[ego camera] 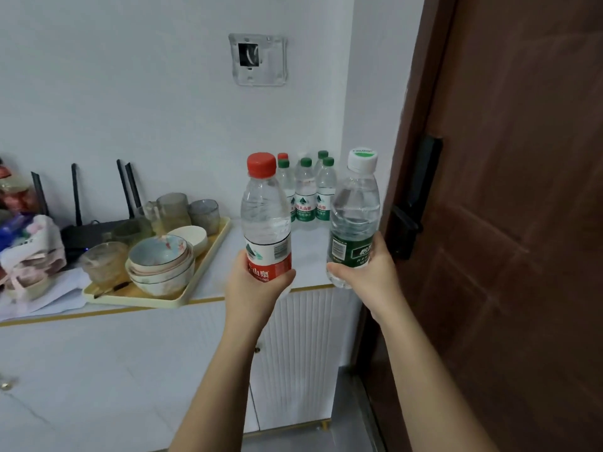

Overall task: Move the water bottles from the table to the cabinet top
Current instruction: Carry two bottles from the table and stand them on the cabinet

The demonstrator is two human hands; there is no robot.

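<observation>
Fingers of L hand (pixel 254 285) wrap red-cap bottle (pixel 266 220), R hand (pixel 368 272) fingers wrap green-label bottle (pixel 354 216); both upright over cabinet top (pixel 310 252) front edge. Back corner: bottle cluster (pixel 306 194).

left grip (pixel 257 288): bare | right grip (pixel 370 275): bare | forearms (pixel 228 370): bare to frame edge

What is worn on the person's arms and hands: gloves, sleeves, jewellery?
Nothing worn shows. The left hand and right hand are bare, no gloves or visible rings. The left forearm and right forearm are bare down to the frame's edge: no sleeves, watch or bracelet.
</observation>
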